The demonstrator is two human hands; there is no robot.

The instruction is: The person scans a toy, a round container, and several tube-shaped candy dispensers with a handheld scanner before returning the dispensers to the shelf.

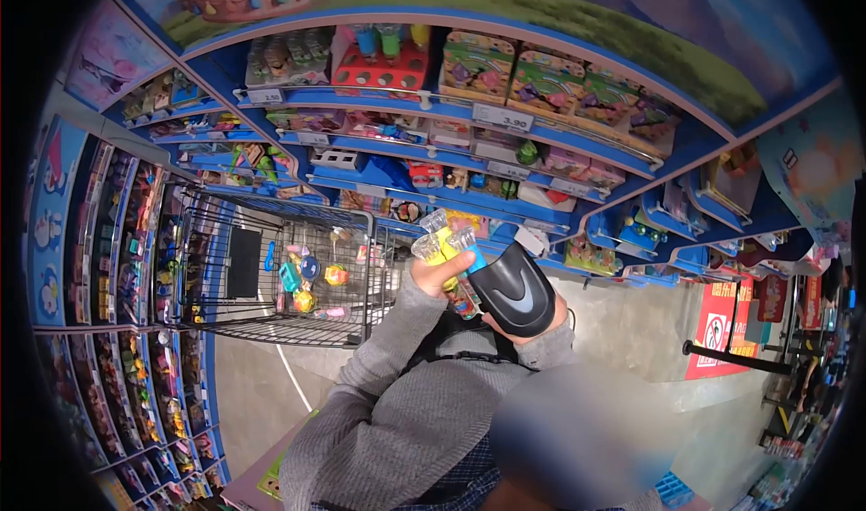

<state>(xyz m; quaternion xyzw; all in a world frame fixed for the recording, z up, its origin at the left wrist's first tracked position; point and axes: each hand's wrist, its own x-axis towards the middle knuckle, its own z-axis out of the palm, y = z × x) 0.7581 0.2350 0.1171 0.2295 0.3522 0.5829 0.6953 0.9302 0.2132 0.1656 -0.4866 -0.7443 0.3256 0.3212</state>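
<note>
Level with my chest, my left hand [437, 276] is closed around a few small tubes [446, 239] with clear, cup-like tops. Yellow and blue show on them, and their lower ends are partly covered by my fingers. Against the tubes, on their right, is a black handheld scanner [512, 293] with a grey curved mark on its back. My right hand [544, 323] grips the scanner from beneath; most of its fingers are hidden behind the device.
A black wire shopping cart [271, 326] holding several colourful packages stands on my left. Blue shelves [379, 175] of toys and sweets run ahead and down the left side. On the upper shelf, a red display stand [383, 73] carries similar tubes. A red sign [722, 331] is at right.
</note>
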